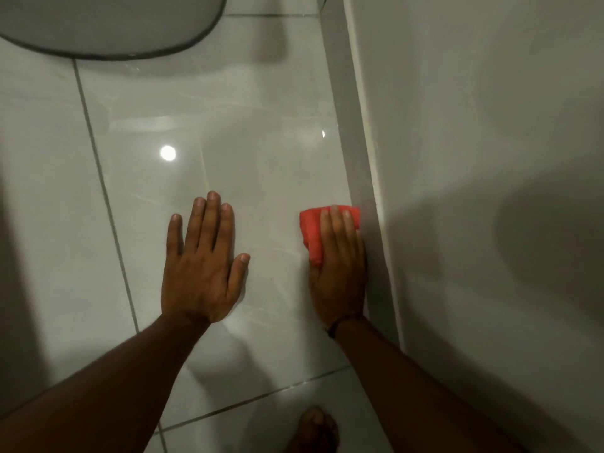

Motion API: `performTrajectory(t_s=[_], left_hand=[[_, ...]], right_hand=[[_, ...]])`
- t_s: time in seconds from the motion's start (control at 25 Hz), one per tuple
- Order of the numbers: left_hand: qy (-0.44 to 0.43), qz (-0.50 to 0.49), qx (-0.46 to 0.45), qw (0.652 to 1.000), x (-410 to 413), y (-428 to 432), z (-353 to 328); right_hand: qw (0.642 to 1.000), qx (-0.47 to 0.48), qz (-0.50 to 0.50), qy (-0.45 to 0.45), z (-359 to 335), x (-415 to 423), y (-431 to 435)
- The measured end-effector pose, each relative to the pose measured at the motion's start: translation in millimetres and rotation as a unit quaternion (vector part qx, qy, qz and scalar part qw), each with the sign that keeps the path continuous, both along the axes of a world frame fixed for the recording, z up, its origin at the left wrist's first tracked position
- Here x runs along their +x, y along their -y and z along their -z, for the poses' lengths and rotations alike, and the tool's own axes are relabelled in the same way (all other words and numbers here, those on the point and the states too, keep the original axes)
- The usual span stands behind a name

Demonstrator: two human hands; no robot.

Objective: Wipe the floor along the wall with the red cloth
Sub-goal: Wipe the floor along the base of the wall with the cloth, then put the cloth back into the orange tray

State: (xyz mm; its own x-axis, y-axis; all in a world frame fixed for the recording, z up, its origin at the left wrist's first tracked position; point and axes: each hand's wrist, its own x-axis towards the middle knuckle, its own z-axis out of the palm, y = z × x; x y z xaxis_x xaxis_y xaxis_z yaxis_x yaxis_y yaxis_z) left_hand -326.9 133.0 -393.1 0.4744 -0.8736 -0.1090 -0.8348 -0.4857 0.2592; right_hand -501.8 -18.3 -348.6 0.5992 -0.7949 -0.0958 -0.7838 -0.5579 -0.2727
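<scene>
Both arms are bare, with no sleeves. The right hand point(338, 273) wears a thin dark band point(340, 322) at the wrist, below the fingers point(333, 223).

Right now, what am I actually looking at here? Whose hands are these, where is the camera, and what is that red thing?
There is no machine here: a person is cleaning with bare hands. The single picture comes from a wide-angle camera worn on their head, looking down at the floor. The left hand lies flat, fingers spread, on the glossy tiled floor, apparently for support. The right hand presses a folded red cloth onto the floor right beside the pale baseboard at the foot of the wall. A thin band circles the right wrist. At top left is the rounded edge of a grey object I cannot identify, and a bare foot shows at the bottom.
</scene>
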Motion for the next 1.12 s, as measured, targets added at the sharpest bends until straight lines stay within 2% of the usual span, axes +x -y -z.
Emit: performTrajectory(t_s=[0.12,0.24,0.36,0.56,0.8,0.96,1.12], left_hand=[[-0.024,-0.002,0.038,0.999,-1,4,-11],[-0.065,-0.003,0.104,0.992,0,8,-53],[-0.096,-0.011,0.118,0.988,-6,3,-117],[-0.077,-0.027,0.149,0.985,23,5,-246],[-0.042,-0.061,0.096,0.993,96,55,-366],[-0.024,-0.085,0.043,0.995,169,100,-395],[-0.016,-0.074,0.020,0.997,244,139,-389]], right_hand=[[0.999,-0.004,-0.035,-0.014,-2,19,27],[0.995,0.096,-0.022,-0.011,-27,41,47],[0.989,0.151,-0.002,0.004,-73,40,46],[0.994,0.099,-0.043,-0.001,-198,69,33],[0.993,0.062,-0.089,0.049,-326,165,55],[0.989,0.049,-0.100,0.097,-371,265,90],[0.984,0.015,-0.131,0.121,-372,364,133]])
